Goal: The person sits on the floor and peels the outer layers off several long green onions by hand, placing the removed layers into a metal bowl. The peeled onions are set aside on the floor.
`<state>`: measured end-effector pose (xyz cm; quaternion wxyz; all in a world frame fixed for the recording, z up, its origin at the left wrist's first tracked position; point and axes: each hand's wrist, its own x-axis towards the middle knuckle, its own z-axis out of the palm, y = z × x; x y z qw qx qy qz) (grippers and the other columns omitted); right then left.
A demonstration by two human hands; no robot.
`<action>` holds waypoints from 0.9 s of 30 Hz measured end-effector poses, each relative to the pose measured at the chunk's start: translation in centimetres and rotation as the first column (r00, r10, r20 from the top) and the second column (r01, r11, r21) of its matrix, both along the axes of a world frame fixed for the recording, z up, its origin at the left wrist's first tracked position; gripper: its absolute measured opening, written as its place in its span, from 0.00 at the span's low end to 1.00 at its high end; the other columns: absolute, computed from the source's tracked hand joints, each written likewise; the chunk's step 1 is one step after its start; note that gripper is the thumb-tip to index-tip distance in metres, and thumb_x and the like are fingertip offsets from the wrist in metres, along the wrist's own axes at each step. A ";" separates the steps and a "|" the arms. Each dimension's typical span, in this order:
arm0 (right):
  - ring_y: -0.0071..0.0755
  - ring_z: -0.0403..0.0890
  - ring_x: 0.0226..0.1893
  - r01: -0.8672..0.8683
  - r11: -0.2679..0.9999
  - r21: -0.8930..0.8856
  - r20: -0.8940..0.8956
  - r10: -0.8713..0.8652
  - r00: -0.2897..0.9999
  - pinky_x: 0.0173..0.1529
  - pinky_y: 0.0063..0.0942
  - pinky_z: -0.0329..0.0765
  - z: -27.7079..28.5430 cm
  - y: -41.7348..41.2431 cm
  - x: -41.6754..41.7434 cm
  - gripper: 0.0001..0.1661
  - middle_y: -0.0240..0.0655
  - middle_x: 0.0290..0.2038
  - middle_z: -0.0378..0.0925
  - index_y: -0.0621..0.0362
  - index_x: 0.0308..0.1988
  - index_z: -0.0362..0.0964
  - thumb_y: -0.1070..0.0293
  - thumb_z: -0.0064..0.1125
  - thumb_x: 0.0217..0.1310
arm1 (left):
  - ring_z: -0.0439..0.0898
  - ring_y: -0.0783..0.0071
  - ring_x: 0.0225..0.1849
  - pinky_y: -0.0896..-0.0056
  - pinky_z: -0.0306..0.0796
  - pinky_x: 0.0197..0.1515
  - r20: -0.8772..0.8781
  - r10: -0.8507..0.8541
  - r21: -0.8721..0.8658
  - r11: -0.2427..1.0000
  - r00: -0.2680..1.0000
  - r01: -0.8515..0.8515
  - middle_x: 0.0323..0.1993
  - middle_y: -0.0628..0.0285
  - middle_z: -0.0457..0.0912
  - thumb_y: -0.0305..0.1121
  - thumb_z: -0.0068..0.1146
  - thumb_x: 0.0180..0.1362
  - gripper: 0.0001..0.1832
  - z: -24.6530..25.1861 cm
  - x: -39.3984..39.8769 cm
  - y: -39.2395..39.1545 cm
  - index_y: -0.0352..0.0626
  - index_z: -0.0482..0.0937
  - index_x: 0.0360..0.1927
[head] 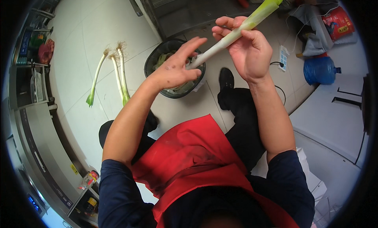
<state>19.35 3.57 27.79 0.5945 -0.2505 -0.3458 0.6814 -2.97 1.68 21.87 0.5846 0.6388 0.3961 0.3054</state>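
Observation:
Held up at a slant in my right hand (245, 50) is a leek-like green onion stalk (226, 40), white at its lower end and green at the top. Thumb and fingers of that hand close around its upper white part. My left hand (174, 67) has its fingers spread around the stalk's lower end; whether they touch it I cannot tell. Below both is a dark plastic bin (174, 95) lined with leafy scraps (184, 87). Several more stalks (119, 71) with roots and green ends lie on the tiled floor to the left.
A blue water jug (320, 70) lies at the right, near a white power strip (283, 58) with a cable. A white appliance (327, 115) stands at the right. Steel kitchen equipment (48, 139) lines the left side. My shoe (226, 79) rests beside the bin.

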 end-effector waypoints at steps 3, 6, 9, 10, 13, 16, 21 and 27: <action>0.46 0.80 0.51 -0.135 0.988 0.079 0.007 0.135 0.991 0.64 0.45 0.73 -0.5 0.2 -0.3 0.15 0.48 0.46 0.78 0.63 0.48 0.72 0.67 0.43 0.67 | 0.80 0.62 0.62 0.58 0.76 0.63 -0.124 -0.142 0.242 0.955 0.982 0.169 0.67 0.55 0.77 0.26 0.65 0.61 0.35 -0.3 -0.4 0.8 0.50 0.73 0.74; 0.38 0.78 0.43 -0.177 0.977 0.121 0.002 0.179 0.984 0.59 0.42 0.74 -0.6 0.2 -0.8 0.15 0.40 0.38 0.75 0.62 0.48 0.72 0.67 0.45 0.68 | 0.85 0.73 0.45 0.70 0.79 0.49 -0.209 -0.134 0.014 0.990 0.969 0.140 0.49 0.61 0.85 0.30 0.70 0.64 0.24 -0.4 -1.0 1.2 0.46 0.83 0.64; 0.30 0.74 0.34 -0.103 0.991 0.089 0.025 0.101 0.995 0.51 0.37 0.75 -0.3 -0.2 -1.4 0.14 0.33 0.31 0.72 0.62 0.49 0.72 0.66 0.48 0.71 | 0.86 0.73 0.40 0.70 0.79 0.47 -0.134 -0.117 -0.003 0.993 0.984 0.118 0.40 0.61 0.88 0.33 0.72 0.63 0.18 -1.0 -1.4 1.3 0.45 0.87 0.57; 0.27 0.72 0.31 -0.066 0.995 0.071 0.042 0.063 0.997 0.49 0.36 0.76 -0.2 -0.3 -1.5 0.13 0.31 0.28 0.71 0.61 0.49 0.72 0.65 0.50 0.72 | 0.87 0.72 0.39 0.69 0.79 0.47 -0.114 -0.105 0.011 0.994 0.988 0.107 0.38 0.60 0.89 0.35 0.72 0.63 0.17 -1.2 -1.6 1.2 0.45 0.88 0.54; 0.23 0.70 0.25 -0.001 0.998 0.058 0.137 -0.006 0.991 0.43 0.34 0.76 0.1 -0.3 -1.4 0.14 0.27 0.23 0.68 0.61 0.49 0.73 0.62 0.55 0.74 | 0.87 0.73 0.41 0.69 0.79 0.48 -0.169 -0.087 0.037 0.995 0.982 0.095 0.40 0.61 0.90 0.35 0.72 0.63 0.16 -1.7 -2.3 1.7 0.45 0.89 0.53; 0.23 0.68 0.23 0.041 0.997 0.065 0.190 -0.052 0.980 0.40 0.34 0.75 0.2 -0.4 -1.2 0.15 0.26 0.21 0.66 0.61 0.49 0.72 0.60 0.57 0.75 | 0.87 0.67 0.41 0.68 0.80 0.48 -0.251 -0.012 0.181 0.982 0.968 0.059 0.39 0.59 0.90 0.32 0.68 0.65 0.12 -2.3 -2.9 1.5 0.42 0.88 0.50; 0.23 0.67 0.23 0.102 0.991 0.092 0.167 -0.116 0.979 0.40 0.34 0.74 0.5 -0.1 0.8 0.15 0.25 0.20 0.64 0.59 0.47 0.74 0.58 0.55 0.77 | 0.86 0.47 0.43 0.53 0.79 0.47 -0.640 0.129 0.283 0.956 0.758 0.076 0.39 0.50 0.88 0.32 0.60 0.67 0.09 -5.2 -5.6 1.4 0.39 0.84 0.45; 0.24 0.64 0.21 0.168 0.983 0.078 0.080 -0.174 0.982 0.40 0.34 0.72 0.6 0.5 2.9 0.17 0.24 0.19 0.60 0.56 0.44 0.78 0.55 0.50 0.79 | 0.86 0.41 0.45 0.45 0.79 0.49 -0.849 0.102 0.185 0.977 0.518 0.111 0.40 0.43 0.87 0.29 0.55 0.60 0.08 -9.7 -7.2 0.3 0.39 0.83 0.39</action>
